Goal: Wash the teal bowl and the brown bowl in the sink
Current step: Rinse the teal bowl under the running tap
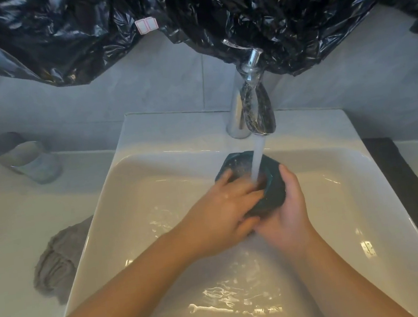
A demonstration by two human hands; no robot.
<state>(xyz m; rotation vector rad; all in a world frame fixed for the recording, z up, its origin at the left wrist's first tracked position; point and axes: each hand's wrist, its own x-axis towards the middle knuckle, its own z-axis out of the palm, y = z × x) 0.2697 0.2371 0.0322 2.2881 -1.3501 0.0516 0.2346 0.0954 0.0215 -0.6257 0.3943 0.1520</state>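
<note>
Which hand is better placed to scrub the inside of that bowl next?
Probably the left hand: its fingers reach inside the teal bowl under the water stream, while the right hand grips the bowl's outer wall.

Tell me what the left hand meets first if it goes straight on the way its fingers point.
The teal bowl: the left hand points up and right, its fingers lying over the rim, so they would meet the bowl's inside wall, near the falling water. Depth is unclear.
</note>
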